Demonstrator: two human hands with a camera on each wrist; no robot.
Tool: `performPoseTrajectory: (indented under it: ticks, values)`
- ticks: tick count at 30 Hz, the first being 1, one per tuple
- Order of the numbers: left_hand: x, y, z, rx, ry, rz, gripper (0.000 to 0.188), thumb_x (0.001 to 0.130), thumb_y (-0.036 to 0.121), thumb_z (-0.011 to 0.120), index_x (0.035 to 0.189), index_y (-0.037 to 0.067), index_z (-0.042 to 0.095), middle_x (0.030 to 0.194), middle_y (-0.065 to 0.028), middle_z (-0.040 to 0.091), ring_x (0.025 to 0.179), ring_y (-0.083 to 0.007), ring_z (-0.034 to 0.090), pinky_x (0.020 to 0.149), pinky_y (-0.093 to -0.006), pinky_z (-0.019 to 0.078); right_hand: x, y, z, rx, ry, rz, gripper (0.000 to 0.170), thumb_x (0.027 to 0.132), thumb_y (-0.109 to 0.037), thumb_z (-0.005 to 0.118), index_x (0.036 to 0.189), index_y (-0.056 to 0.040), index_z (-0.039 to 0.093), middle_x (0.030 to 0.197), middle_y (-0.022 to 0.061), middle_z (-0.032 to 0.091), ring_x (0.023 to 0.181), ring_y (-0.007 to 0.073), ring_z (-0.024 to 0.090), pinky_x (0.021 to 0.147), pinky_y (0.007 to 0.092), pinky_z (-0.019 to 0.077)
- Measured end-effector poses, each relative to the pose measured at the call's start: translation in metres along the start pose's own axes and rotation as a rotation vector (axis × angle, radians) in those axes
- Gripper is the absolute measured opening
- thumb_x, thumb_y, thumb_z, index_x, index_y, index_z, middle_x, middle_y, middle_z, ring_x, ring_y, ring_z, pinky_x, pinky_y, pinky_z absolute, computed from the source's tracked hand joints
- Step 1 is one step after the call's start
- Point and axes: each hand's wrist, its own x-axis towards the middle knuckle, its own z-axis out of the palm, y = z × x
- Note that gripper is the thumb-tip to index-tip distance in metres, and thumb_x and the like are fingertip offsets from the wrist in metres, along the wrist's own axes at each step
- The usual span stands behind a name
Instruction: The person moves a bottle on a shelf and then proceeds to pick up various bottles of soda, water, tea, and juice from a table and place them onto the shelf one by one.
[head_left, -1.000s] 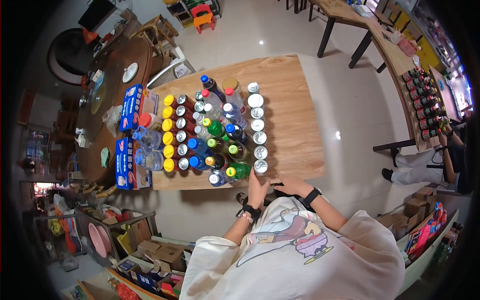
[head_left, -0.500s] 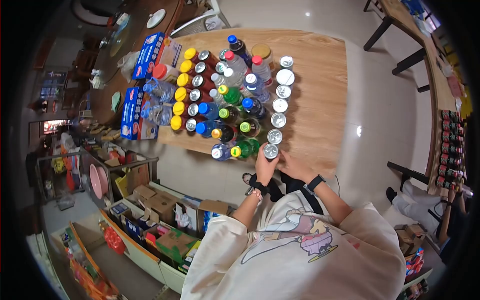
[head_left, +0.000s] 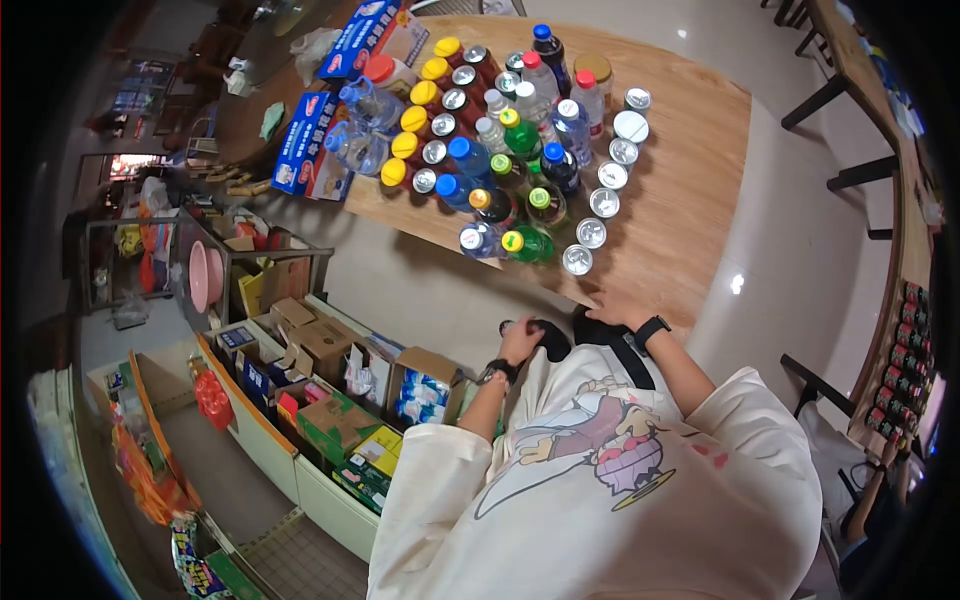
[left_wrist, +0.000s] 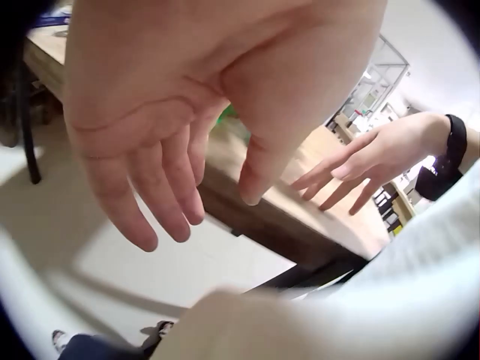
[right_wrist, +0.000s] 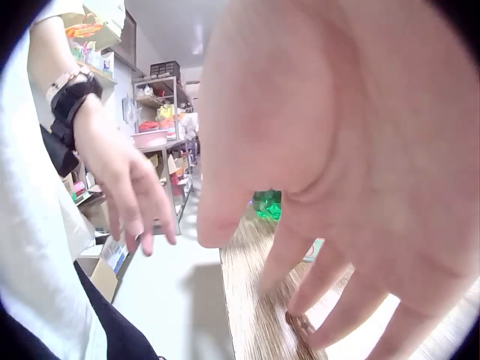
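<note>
In the head view the left hand (head_left: 520,341) hangs in front of the table's near edge, holding nothing. Its fingers point down, relaxed, in the left wrist view. The right hand (head_left: 612,309) is at the near edge of the wooden table (head_left: 690,220), fingers spread and empty; whether they touch the wood I cannot tell. Nearest to both hands is a silver-topped can (head_left: 577,260), the front one in a slanting row. Left of it lie or stand a green bottle with a yellow cap (head_left: 528,244) and a clear bottle with a white cap (head_left: 481,239).
Rows of yellow-capped bottles (head_left: 394,173) and dark red cans (head_left: 424,181) fill the table's left part, beside blue cartons (head_left: 304,143). Open boxes (head_left: 425,385) stand on shelving at the lower left. At the right, another table holds dark bottles (head_left: 903,350); a person is near it.
The left hand has let go of the front can and moved down and left, off the table. The right hand has drawn away from that can. The head view has shifted.
</note>
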Motion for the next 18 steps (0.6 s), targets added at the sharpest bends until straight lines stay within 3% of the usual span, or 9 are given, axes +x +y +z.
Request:
performPoseTrajectory:
  ticks: [2,5,8,10,12,15,18]
  values:
    - [-0.011,-0.055,0.006,-0.022,0.058,-0.073,0.048,0.082,0.022,0.070,0.122,-0.001,0.056,0.093,-0.0166,0.069,0.087,-0.0244,0.067,0.078,-0.0328,0.0528,0.007,0.001,-0.007,-0.006,-0.073,0.013,0.057,0.086,-0.047,0.060,0.122,-0.0029,0.060,0.120,0.0222,0.060,0.110,0.0391,0.057,0.094,0.0420,0.0452]
    - [-0.038,-0.116,0.002,0.087,0.052,-0.318,0.050,0.077,0.031,0.073,0.119,0.005,0.062,0.101,-0.0201,0.069,0.095,-0.0324,0.067,0.085,-0.0381,0.0513,0.011,0.003,-0.009,-0.056,-0.262,0.043,0.062,0.087,-0.052,0.055,0.128,-0.0061,0.058,0.129,0.0199,0.057,0.119,0.0366,0.054,0.100,0.0429,0.0421]
    - [-0.048,-0.174,0.014,0.000,0.069,-0.549,0.049,0.076,0.032,0.073,0.116,0.005,0.064,0.100,-0.0212,0.069,0.096,-0.0336,0.066,0.087,-0.0391,0.0507,0.012,0.011,0.000,-0.033,-0.224,0.028,0.060,0.086,-0.052,0.056,0.123,-0.0054,0.062,0.127,0.0205,0.058,0.118,0.0377,0.054,0.099,0.0438,0.0429]
    - [-0.057,-0.137,0.005,-0.125,0.025,-0.565,0.044,0.077,0.032,0.070,0.112,0.005,0.066,0.101,-0.0225,0.068,0.099,-0.0336,0.066,0.089,-0.0392,0.0502,0.022,0.016,0.013,-0.123,-0.243,0.034,0.059,0.084,-0.052,0.059,0.118,-0.0039,0.065,0.123,0.0202,0.061,0.113,0.0381,0.058,0.097,0.0436,0.0446]
    - [-0.043,-0.146,0.010,0.027,0.044,-0.322,0.041,0.080,0.033,0.064,0.109,0.005,0.068,0.102,-0.0224,0.068,0.101,-0.0341,0.065,0.090,-0.0397,0.0501,0.019,0.019,0.015,-0.063,-0.224,0.031,0.059,0.083,-0.052,0.061,0.119,-0.0044,0.065,0.124,0.0198,0.061,0.113,0.0380,0.058,0.097,0.0433,0.0450]
    - [-0.030,-0.091,0.005,0.269,0.000,-0.375,0.039,0.081,0.033,0.059,0.108,0.008,0.069,0.104,-0.0203,0.068,0.102,-0.0353,0.064,0.090,-0.0411,0.0497,0.016,0.021,0.015,0.015,-0.183,0.051,0.059,0.081,-0.050,0.063,0.119,-0.0048,0.065,0.123,0.0199,0.061,0.113,0.0378,0.058,0.097,0.0427,0.0459]
    - [-0.014,-0.065,-0.006,0.320,-0.031,-0.256,0.043,0.080,0.039,0.061,0.108,0.008,0.070,0.104,-0.0216,0.068,0.101,-0.0362,0.064,0.090,-0.0391,0.0494,0.030,0.035,0.036,-0.107,-0.109,-0.005,0.056,0.081,-0.051,0.065,0.110,-0.0027,0.065,0.114,0.0224,0.063,0.106,0.0400,0.060,0.091,0.0457,0.0475]
